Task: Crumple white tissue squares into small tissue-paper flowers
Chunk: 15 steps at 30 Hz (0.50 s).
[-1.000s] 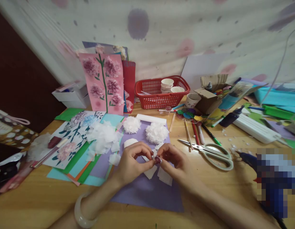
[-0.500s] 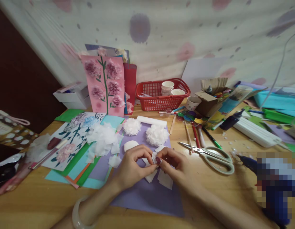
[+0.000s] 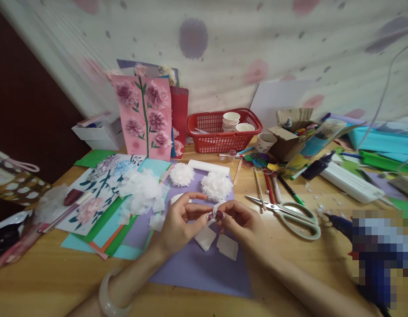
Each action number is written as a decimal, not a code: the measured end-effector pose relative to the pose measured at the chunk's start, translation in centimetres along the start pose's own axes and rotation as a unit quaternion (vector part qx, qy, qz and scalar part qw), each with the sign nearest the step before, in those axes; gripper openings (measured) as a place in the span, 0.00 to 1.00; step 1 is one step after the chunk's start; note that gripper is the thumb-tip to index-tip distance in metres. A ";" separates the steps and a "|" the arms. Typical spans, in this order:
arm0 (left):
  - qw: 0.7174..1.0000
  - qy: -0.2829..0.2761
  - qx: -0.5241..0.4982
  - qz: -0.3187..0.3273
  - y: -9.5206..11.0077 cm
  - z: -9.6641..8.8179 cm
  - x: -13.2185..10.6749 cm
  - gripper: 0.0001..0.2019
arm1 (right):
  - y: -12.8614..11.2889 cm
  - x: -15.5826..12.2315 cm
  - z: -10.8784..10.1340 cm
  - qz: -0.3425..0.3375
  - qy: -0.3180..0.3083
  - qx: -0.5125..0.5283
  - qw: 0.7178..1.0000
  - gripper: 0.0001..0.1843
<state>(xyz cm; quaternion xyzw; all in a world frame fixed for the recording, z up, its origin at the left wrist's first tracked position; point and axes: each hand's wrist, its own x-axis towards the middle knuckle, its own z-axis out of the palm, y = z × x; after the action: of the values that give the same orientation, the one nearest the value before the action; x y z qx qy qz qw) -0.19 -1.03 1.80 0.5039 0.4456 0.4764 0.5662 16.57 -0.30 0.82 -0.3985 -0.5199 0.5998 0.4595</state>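
My left hand [image 3: 182,220] and my right hand [image 3: 239,220] meet over a purple paper sheet [image 3: 204,268]. Both pinch one small piece of white tissue paper [image 3: 216,208] between thumb and fingertips. Two flat white tissue squares [image 3: 217,241] lie on the purple sheet just below my hands. Two fluffy white tissue flowers [image 3: 200,179] sit on the sheet's far end. A pile of loose white tissue [image 3: 142,189] lies to the left of them. A pale bangle [image 3: 106,293] is on my left wrist.
Scissors [image 3: 290,211] and several markers [image 3: 273,185] lie to the right. A red basket [image 3: 224,130] with paper cups stands at the back, beside a pink flower card [image 3: 144,114]. Coloured papers [image 3: 105,207] are stacked at left. A glue gun [image 3: 339,222] lies far right.
My hands have lifted slightly off the purple sheet with the tissue piece, leaving the two flat squares uncovered below them. My left index finger is now stretched out.
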 end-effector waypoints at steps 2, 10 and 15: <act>1.000 0.005 0.002 -0.001 0.0 0.0 0.0 0.18 | 0.0 -0.1 0.0 0.004 0.002 -0.001 1.000 0.15; 1.000 0.011 0.002 0.004 0.0 0.1 0.0 0.19 | 0.0 -0.1 0.0 0.004 0.008 -0.014 1.000 0.14; 1.000 0.019 0.012 0.006 0.1 0.2 0.0 0.18 | 0.0 -0.1 0.0 0.004 0.007 -0.008 1.000 0.14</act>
<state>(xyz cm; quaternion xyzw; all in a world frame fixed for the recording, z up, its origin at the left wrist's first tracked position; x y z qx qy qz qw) -0.01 -1.10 1.95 0.5039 0.4592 0.4837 0.5488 16.65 -0.38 0.85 -0.4084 -0.5195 0.5949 0.4576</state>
